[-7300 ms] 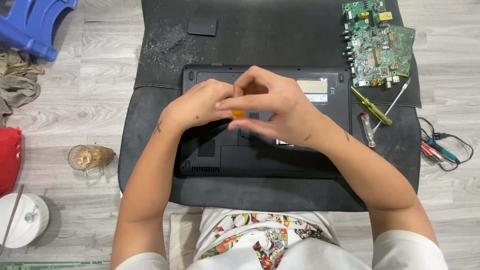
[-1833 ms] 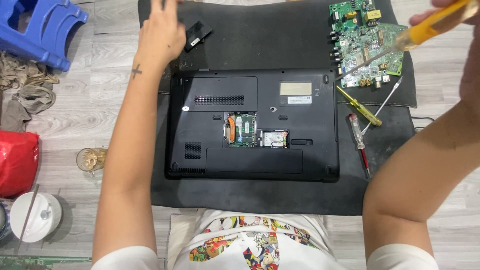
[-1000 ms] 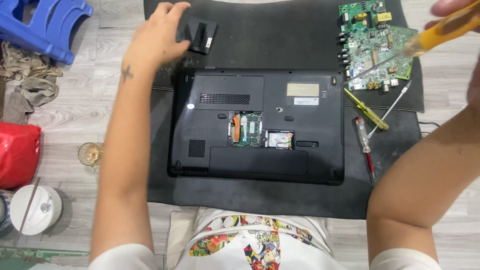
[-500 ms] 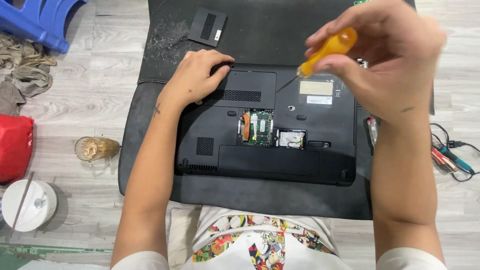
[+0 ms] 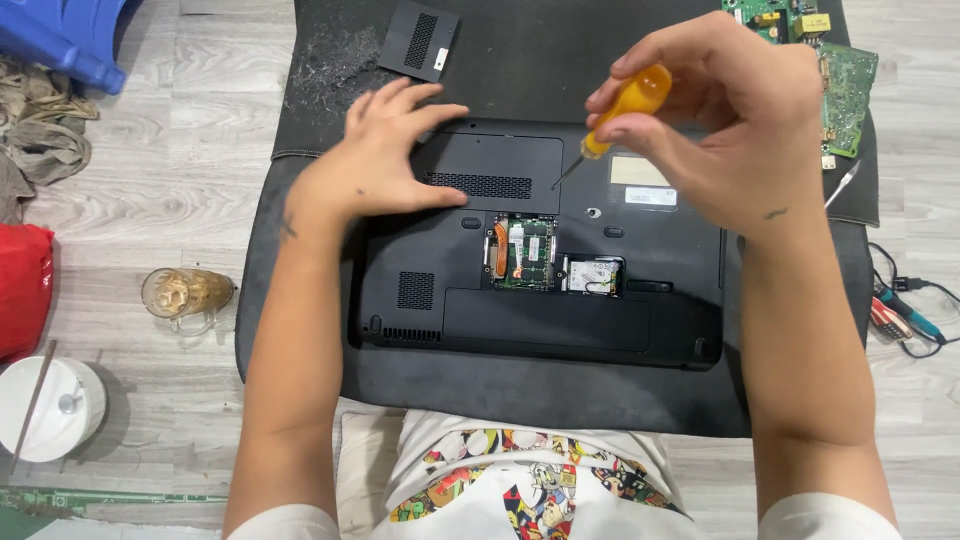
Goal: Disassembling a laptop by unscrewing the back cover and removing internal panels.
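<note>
A black laptop (image 5: 640,320) lies upside down on a dark mat (image 5: 520,70). A small bay in its underside stands uncovered, showing a green board (image 5: 525,252). My left hand (image 5: 385,150) rests flat, fingers spread, on the laptop's vented rear panel. My right hand (image 5: 720,120) grips a screwdriver with an orange-yellow handle (image 5: 628,105). Its thin tip points down at the right edge of that panel. A removed black vented cover (image 5: 420,40) lies on the mat beyond the laptop.
Green circuit boards (image 5: 845,85) lie at the mat's far right. Cables and small tools (image 5: 905,315) sit on the floor to the right. On the left are a glass mug (image 5: 185,295), a white bowl (image 5: 50,410), a red bag (image 5: 20,285) and a blue stool (image 5: 60,35).
My left hand put the black cover down on the mat and came back onto the laptop. My right hand brought the screwdriver in from the far right to the panel.
</note>
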